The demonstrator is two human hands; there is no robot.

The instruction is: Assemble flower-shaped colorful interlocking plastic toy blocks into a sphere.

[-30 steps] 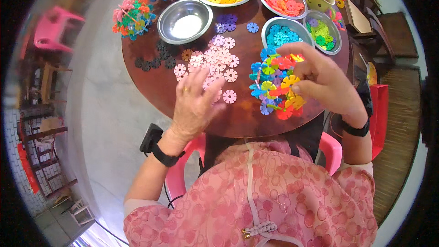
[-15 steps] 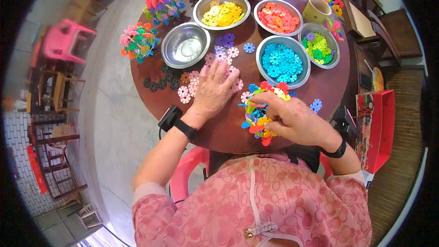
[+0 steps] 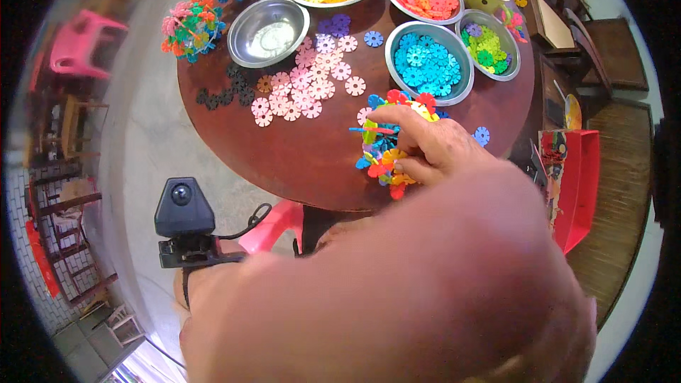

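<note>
Multicoloured plastic snowflake-disc cluster (image 3: 386, 143) sits at the near edge of our round dark-brown wooden table (image 3: 298, 149), just below the steel bowl of blue discs (image 3: 428, 62); our right hand (image 3: 433, 147) wraps over its right side, fingers curled closed on it, thumb along the top; loose pink discs (image 3: 305, 89) lie well apart to the left; our left hand is hidden behind a blurred forearm, so we cannot tell its grip; a black wrist camera (image 3: 183, 221) shows there.
</note>
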